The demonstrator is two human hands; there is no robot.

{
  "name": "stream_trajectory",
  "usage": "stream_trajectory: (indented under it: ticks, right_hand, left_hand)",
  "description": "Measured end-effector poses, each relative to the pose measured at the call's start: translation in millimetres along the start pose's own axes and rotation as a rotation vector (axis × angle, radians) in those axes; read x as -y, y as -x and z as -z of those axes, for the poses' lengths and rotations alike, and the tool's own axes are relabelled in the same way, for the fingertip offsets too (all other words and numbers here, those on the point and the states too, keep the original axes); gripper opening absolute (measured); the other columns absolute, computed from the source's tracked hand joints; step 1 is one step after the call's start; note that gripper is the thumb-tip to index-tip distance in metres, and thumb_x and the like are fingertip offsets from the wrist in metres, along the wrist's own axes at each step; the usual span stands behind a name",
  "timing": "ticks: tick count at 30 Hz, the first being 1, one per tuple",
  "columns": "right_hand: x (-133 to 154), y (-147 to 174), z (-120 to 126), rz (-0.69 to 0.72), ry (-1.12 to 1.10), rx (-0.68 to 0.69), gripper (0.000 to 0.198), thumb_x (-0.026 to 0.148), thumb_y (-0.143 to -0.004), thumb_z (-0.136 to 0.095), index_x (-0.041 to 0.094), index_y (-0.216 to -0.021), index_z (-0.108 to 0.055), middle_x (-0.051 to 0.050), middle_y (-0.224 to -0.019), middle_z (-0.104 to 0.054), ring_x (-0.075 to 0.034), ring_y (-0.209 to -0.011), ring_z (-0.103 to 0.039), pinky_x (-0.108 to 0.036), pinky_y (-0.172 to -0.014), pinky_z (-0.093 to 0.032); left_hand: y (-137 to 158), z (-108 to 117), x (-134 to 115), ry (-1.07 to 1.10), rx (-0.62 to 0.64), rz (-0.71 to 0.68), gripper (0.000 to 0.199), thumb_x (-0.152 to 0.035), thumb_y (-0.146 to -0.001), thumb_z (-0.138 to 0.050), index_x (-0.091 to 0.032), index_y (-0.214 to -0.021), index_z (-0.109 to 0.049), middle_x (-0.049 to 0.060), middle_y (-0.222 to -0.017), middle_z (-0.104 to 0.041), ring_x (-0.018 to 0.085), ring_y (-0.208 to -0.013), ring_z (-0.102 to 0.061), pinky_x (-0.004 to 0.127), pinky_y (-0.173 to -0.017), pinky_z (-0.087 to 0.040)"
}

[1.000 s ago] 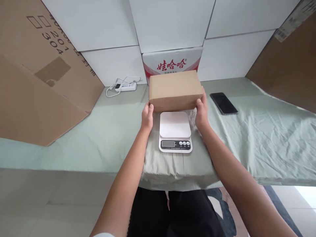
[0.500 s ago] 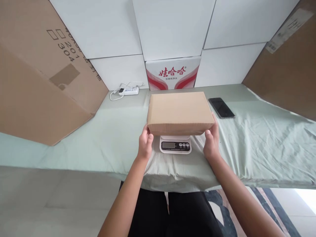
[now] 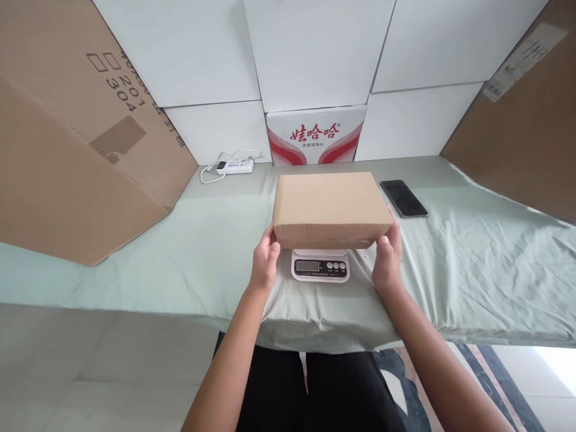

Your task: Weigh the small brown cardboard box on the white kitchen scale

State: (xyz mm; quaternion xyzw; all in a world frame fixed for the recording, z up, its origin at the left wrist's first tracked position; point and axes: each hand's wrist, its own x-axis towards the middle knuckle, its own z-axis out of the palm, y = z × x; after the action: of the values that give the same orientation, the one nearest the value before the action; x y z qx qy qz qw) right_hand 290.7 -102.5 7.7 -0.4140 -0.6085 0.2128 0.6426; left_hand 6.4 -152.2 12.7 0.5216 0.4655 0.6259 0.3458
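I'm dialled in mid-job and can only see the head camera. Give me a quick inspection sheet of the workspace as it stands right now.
Surface: table under a wrinkled pale green cloth.
Job's things: closed plain brown cardboard box lying flat over the platform of the white digital kitchen scale; only the scale's display and buttons show.
Clutter: black smartphone face up, right of the box.
Hands: left hand and right hand each touch a near corner of the box.
Cables: white power strip with coiled cord by the wall.
Surroundings: white wall panels, red-and-white printed carton, large cardboard sheets leaning both sides.
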Motion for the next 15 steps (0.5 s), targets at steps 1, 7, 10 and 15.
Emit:
stream_trajectory:
  ticks: [1, 7, 10, 15]
  right_hand:
    - [-1, 0, 0, -0.020, -0.016, -0.014, 0.072, 0.075, -0.106, -0.060, 0.038, -0.168, -0.062, -0.010, -0.171, -0.064, -0.043, -0.164, -0.056, -0.075, -0.142, -0.036]
    - [-5, 3, -2, -0.113, -0.124, 0.020, 0.079, 0.074, -0.106, -0.058, 0.040, -0.177, -0.048, -0.007, -0.184, -0.052, -0.044, -0.174, -0.044, -0.078, -0.143, -0.033]
    - [1, 1, 0, -0.078, -0.120, 0.044, 0.076, 0.073, -0.106, -0.060, 0.038, -0.174, -0.053, -0.007, -0.183, -0.052, -0.045, -0.174, -0.044, -0.076, -0.144, -0.035]
    - [6, -32, 3, 0.000, -0.089, 0.091, 0.073, 0.078, -0.105, -0.058, 0.053, -0.173, -0.051, 0.001, -0.184, -0.051, -0.046, -0.171, -0.049, -0.078, -0.135, -0.048]
  left_hand:
    - [0, 1, 1, 0.000, 0.002, -0.005, 0.082, -0.081, -0.103, -0.061, -0.023, -0.160, -0.067, 0.019, -0.163, -0.072, 0.043, -0.159, -0.064, 0.059, -0.132, -0.055]
    - [-1, 2, 2, -0.005, 0.000, -0.049, 0.083, -0.082, -0.104, -0.060, -0.023, -0.161, -0.067, 0.019, -0.168, -0.069, 0.041, -0.165, -0.059, 0.057, -0.138, -0.050]
    - [-4, 3, -2, 0.002, 0.037, -0.042, 0.079, -0.081, -0.104, -0.059, -0.023, -0.156, -0.070, 0.018, -0.160, -0.074, 0.042, -0.158, -0.066, 0.057, -0.132, -0.055]
    - [-42, 5, -23, 0.022, -0.003, -0.119, 0.074, -0.085, -0.100, -0.063, -0.025, -0.143, -0.075, 0.016, -0.149, -0.079, 0.040, -0.152, -0.069, 0.054, -0.126, -0.059]
